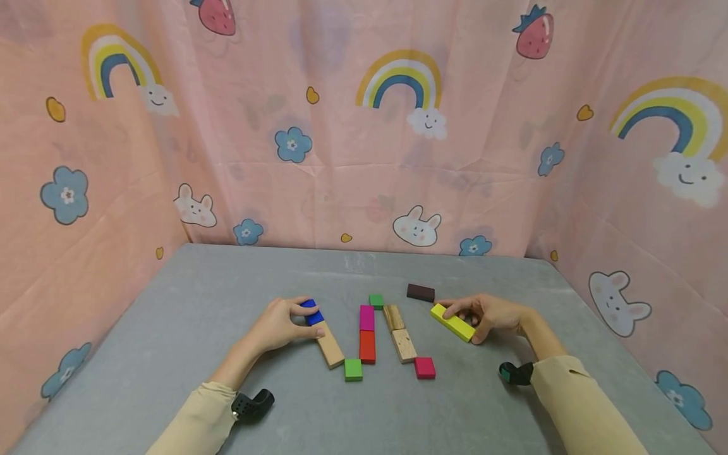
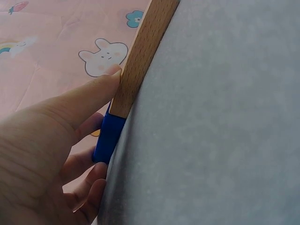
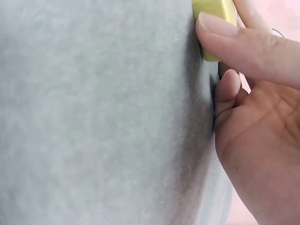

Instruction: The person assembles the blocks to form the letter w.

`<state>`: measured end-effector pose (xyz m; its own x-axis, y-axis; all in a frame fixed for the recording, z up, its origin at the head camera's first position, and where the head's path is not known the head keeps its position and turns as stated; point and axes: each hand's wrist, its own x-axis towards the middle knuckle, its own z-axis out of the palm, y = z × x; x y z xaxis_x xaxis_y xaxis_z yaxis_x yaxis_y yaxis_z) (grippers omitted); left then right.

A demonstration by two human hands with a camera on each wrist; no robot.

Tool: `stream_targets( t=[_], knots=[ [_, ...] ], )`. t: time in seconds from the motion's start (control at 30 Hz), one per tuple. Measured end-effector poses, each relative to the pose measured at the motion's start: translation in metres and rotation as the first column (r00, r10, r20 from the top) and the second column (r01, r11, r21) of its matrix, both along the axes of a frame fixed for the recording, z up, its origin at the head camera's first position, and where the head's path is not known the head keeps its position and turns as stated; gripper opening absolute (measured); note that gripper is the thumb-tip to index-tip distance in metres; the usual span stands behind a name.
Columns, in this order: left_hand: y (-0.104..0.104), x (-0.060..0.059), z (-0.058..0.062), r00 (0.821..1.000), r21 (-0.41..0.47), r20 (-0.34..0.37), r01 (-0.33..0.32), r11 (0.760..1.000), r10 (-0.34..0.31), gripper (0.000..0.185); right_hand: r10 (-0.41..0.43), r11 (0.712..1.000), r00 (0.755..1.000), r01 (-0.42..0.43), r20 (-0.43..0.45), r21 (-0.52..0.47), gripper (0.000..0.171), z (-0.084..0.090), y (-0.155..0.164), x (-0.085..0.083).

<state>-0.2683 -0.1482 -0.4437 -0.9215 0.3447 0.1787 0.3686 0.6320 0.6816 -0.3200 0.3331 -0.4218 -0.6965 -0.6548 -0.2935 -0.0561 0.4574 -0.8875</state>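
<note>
On the grey table, my left hand (image 1: 280,325) touches a blue block (image 1: 311,311) and a tan wooden block (image 1: 330,347) set end to end in a slanting line. In the left wrist view its thumb lies on the tan block (image 2: 143,61) and its fingers on the blue block (image 2: 110,136). Off to the right, my right hand (image 1: 491,314) holds a long yellow block (image 1: 453,323) that slants the other way. The right wrist view shows the thumb against the yellow block's end (image 3: 218,14); the rest of it is out of frame.
Between the hands, a magenta block (image 1: 367,318) and a red block (image 1: 367,347) form one line, two wooden blocks (image 1: 404,345) another. A light green (image 1: 353,370), a crimson (image 1: 424,368) and a darker green square (image 1: 376,301) lie around them. Behind is a dark brown block (image 1: 421,292).
</note>
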Motion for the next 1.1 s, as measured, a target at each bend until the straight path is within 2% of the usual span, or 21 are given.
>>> stream_targets(
  t=[0.37,1.1],
  knots=[
    [0.0012,0.0006,0.0008,1.0,0.0,0.011,-0.011,1.0,0.011,0.06,0.012,1.0,0.998,-0.011,-0.055,0.008,0.061,-0.002,-0.001,0.0023],
    [0.0012,0.0013,0.0009,1.0,0.014,0.024,-0.016,1.0,0.016,0.059,-0.026,1.0,0.996,0.026,-0.086,0.005,0.064,-0.0042,-0.0032,0.0061]
  ],
)
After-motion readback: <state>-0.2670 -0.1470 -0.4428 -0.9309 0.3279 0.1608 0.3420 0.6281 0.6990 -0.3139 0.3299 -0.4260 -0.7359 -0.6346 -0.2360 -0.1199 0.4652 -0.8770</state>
